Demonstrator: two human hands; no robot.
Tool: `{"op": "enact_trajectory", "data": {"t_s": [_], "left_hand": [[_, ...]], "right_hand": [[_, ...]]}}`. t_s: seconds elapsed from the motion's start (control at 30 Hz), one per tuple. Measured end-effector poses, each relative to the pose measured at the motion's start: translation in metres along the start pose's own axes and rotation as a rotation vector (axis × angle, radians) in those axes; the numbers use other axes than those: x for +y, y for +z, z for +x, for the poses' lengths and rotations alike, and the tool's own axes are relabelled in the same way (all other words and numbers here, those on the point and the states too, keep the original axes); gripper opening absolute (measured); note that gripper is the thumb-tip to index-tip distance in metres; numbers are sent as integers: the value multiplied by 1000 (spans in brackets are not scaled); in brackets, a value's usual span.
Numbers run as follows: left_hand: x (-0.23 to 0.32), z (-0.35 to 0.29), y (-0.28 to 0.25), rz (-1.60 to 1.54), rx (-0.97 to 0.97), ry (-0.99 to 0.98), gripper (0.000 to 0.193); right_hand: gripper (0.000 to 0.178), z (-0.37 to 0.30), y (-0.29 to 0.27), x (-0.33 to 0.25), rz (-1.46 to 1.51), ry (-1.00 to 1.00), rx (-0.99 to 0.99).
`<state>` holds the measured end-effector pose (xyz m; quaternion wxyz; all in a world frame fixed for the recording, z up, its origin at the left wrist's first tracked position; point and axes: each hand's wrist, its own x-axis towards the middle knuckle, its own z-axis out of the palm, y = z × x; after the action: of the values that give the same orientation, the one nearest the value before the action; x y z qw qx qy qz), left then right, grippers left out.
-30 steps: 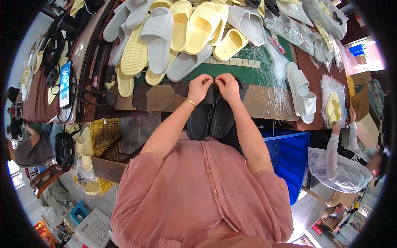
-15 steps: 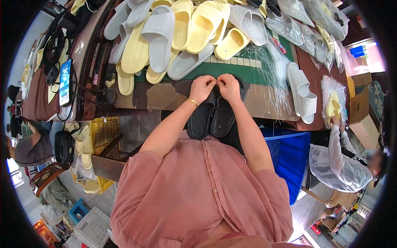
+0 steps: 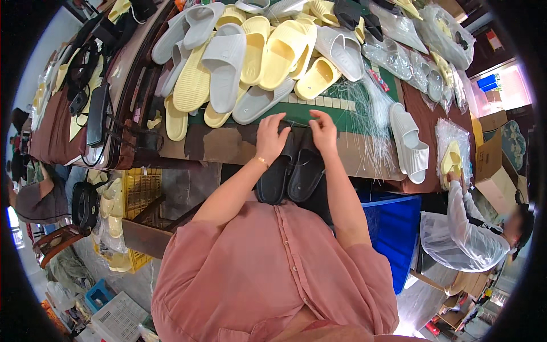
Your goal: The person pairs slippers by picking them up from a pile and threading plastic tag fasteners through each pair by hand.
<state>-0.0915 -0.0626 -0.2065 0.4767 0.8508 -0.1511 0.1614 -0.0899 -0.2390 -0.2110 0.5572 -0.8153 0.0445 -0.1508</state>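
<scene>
While two black slippers (image 3: 273, 182) lie side by side between the person's forearms, the left hand (image 3: 272, 137) is at eleven o'clock from them and the right hand (image 3: 323, 135) at one, both near the toe ends. On each hand the thumb and forefinger stand apart. Counted from the same centre, there is one dark phone (image 3: 98, 115) at ten o'clock, one blue bin (image 3: 393, 228) at four, one yellow crate (image 3: 145, 185) between eight and nine, and one loose spray of clear threads (image 3: 370, 122) at two. One co-worker (image 3: 478, 242) is between three and four, near one clear bag (image 3: 447, 132). Yellow and grey slippers (image 3: 224, 68) heap up between eleven and twelve, overlapping too much for a sure count. The black pair is plain and dark all over, with rounded heels at six o'clock reaching past the edge of the table (image 3: 188, 147) toward the shirt (image 3: 239, 268); the hands partly hide the toe ends.
</scene>
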Motion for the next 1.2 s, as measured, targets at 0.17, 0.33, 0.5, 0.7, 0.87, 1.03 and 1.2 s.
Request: {"op": "enact_trajectory", "data": {"t_s": [0.17,0.33,0.5,0.7,0.87,1.03,1.2], "left_hand": [[4,-53,-39,-28,-100,-26,21],[9,-87,-38,75,-280,-93,24],[30,-68,-6,321,-362,-127,47],[23,-72,-4,321,-305,-92,25],[38,-41,-26,281,-212,29,22],[83,87,-82,380,-81,170,20],[110,223,-150,526,101,57,44]], "right_hand": [[17,-10,-38,31,61,126,206],[16,-31,-42,39,50,163,290],[16,-43,-29,44,180,145,224],[19,-57,-33,49,441,236,321],[17,-59,-34,65,460,231,327],[15,-61,-37,57,495,254,299],[15,-56,-38,45,516,301,259]]}}
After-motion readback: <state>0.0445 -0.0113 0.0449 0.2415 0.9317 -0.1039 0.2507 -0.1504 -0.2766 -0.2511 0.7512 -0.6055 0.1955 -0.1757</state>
